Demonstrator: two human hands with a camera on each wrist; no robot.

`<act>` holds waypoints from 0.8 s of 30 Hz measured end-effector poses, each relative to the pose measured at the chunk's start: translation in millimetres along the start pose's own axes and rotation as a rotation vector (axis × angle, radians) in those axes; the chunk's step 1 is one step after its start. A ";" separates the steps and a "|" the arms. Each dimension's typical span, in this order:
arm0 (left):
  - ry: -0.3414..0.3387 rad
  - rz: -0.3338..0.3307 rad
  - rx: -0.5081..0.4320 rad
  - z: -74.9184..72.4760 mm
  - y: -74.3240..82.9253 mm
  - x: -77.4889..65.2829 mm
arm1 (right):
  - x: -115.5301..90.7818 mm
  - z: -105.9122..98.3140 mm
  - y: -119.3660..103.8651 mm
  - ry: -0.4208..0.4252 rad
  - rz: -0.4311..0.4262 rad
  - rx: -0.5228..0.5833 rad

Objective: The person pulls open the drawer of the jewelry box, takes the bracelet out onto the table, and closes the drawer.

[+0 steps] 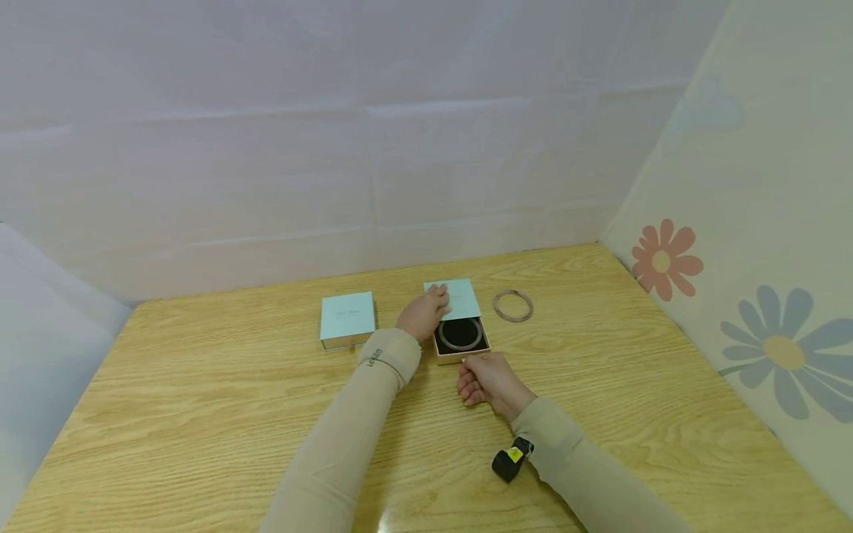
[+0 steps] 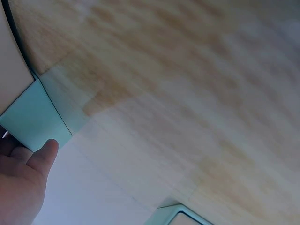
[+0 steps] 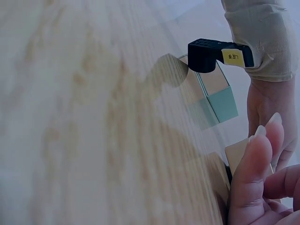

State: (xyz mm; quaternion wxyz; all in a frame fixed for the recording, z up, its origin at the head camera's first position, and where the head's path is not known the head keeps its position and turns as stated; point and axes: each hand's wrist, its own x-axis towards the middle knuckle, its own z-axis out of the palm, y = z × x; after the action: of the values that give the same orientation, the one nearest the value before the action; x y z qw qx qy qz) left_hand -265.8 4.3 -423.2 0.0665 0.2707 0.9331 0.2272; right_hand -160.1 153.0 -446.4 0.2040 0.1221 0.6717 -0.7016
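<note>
We see a wood-grain table point(image 1: 200, 414) below a creased, pale backdrop point(image 1: 300, 170), and on the panel point(image 1: 786, 200) to the right a red flower point(image 1: 661, 260) and a larger blue-grey flower point(image 1: 785, 352), both yellow-centred.

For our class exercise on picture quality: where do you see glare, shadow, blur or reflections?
Head view: a glare spot low on the tabletop, soft shadow beside the left sleeve; left wrist view: tabletop grain blurred; right wrist view: teal box faintly mirrored in the tabletop.

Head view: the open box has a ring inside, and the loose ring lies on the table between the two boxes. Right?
Wrong side: the head view shows the loose ring on the table to the right of the open box.
</note>
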 end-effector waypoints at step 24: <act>0.004 0.000 0.008 -0.1 0.6 0.6 | -2.5 -0.3 0.3 -0.008 0.002 0.009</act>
State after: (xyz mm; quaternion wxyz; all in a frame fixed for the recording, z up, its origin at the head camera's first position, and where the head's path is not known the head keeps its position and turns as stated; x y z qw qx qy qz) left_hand -266.1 5.0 -422.8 0.0634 0.2705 0.9341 0.2240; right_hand -157.8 153.7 -445.6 0.2067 0.1209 0.6675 -0.7050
